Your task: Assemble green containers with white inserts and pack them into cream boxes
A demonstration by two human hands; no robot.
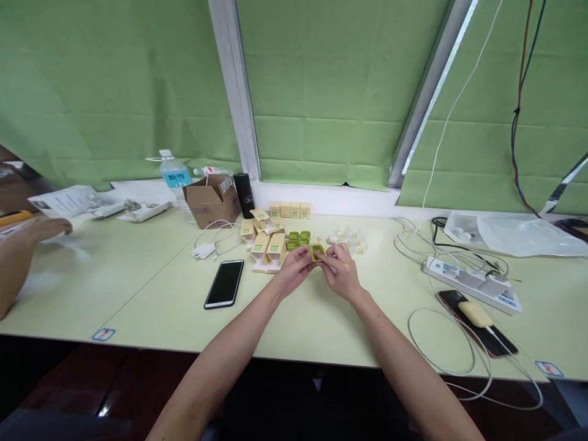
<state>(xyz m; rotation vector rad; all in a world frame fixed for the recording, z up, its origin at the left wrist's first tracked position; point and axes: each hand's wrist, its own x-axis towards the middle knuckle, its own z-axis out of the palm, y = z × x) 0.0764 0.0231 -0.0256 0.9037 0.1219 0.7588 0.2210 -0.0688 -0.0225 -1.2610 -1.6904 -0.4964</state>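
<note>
Between my two hands, just above the table, is a small green square cup (316,252). My left hand (295,268) grips it from the left with the fingers closed. My right hand (340,271) pinches its right side. Just behind lie several matching green cups (298,239) in a cluster. Small yellow bits (318,239) lie beside them. To the left is a heap of small tan cartons (268,242), some with open flaps. Clear round plastic pieces (353,239) lie behind my right hand.
A row of tan boxes (290,210) stands along the wall. Left are a phone (224,283), white charger (203,250), cardboard box (210,203), black flask (244,195) and water bottle (176,179). Right are a power strip (471,284) and loose cables. Another person's hand (48,229) shows far left.
</note>
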